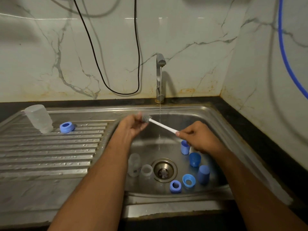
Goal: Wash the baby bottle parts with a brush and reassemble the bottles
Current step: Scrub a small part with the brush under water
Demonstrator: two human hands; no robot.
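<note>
My right hand [199, 136] grips the white handle of a brush [162, 125] over the sink basin [216, 124]. Its grey head lies against the fingers of my left hand [133, 125], which curl around something small that I cannot make out. In the basin lie a clear bottle [134, 164], a clear nipple [147, 170], two blue rings [175, 186] [188, 180] and three blue caps [185, 147] [195, 159] [203, 174]. On the drainboard [50, 150] a clear bottle [39, 118] stands upside down beside a blue ring [67, 127].
A thin stream of water runs from the tap [160, 75] into the basin, just behind the brush handle. The drain [164, 170] sits mid-basin. A black cable [115, 90] loops down the marble wall, and a blue hose [286, 52] hangs at the right.
</note>
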